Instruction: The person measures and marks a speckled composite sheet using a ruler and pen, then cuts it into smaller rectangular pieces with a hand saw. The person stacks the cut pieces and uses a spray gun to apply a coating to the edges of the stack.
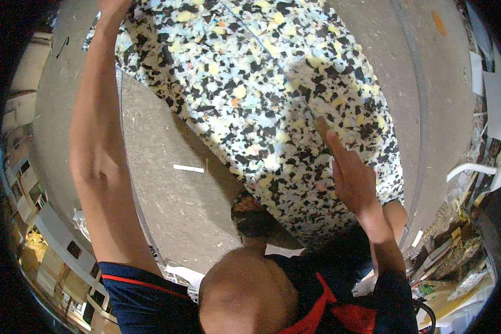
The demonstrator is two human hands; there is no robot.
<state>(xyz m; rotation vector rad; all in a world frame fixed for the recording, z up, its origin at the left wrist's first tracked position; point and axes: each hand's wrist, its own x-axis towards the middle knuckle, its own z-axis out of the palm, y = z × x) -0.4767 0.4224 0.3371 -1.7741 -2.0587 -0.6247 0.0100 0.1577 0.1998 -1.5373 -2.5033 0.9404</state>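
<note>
Two hands — left hand [114, 6], right hand [350, 177] — on one speckled foam slab [250, 83].

Left arm stretched far forward and up, elbow nearly straight, left hand [114, 8] at top edge, mostly cut off; grip not readable. Right forearm raised from lower right, wrist bent slightly, right hand [350, 178] loosely curled with index finger extended, pointing up and left. Short dark sleeves, red trim.

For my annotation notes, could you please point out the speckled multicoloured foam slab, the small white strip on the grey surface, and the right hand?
speckled multicoloured foam slab [250, 83]: head view, its middle.
small white strip [188, 168]: head view, its centre.
right hand [350, 178]: head view, back of hand.
</note>
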